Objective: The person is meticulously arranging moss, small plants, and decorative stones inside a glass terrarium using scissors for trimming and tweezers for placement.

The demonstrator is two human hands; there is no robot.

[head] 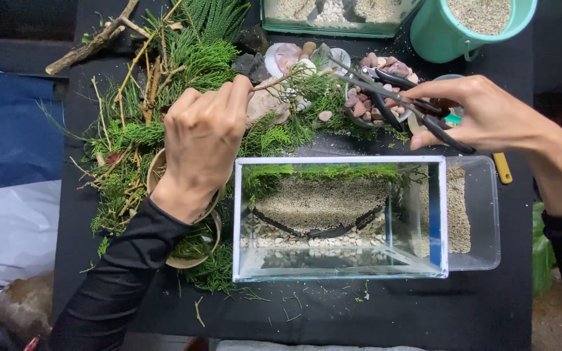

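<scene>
My left hand (203, 136) pinches a thin green sprig (297, 81) by its woody stem, held out over the pile of cuttings. My right hand (476, 110) grips black scissors (385, 94), blades apart and pointing left toward the sprig's tip. Below both hands stands a small rectangular glass tank (437, 214) with a gravel bed, pale pebbles at the front, a dark curved strip and green moss along its back wall.
A heap of green conifer cuttings and twigs (157, 117) covers the black table's left side. A dish of pebbles (365, 97), shells (284, 58), a teal bucket of sand (469, 26), a clear tray (482, 214) and a round wooden dish (193, 257) lie around.
</scene>
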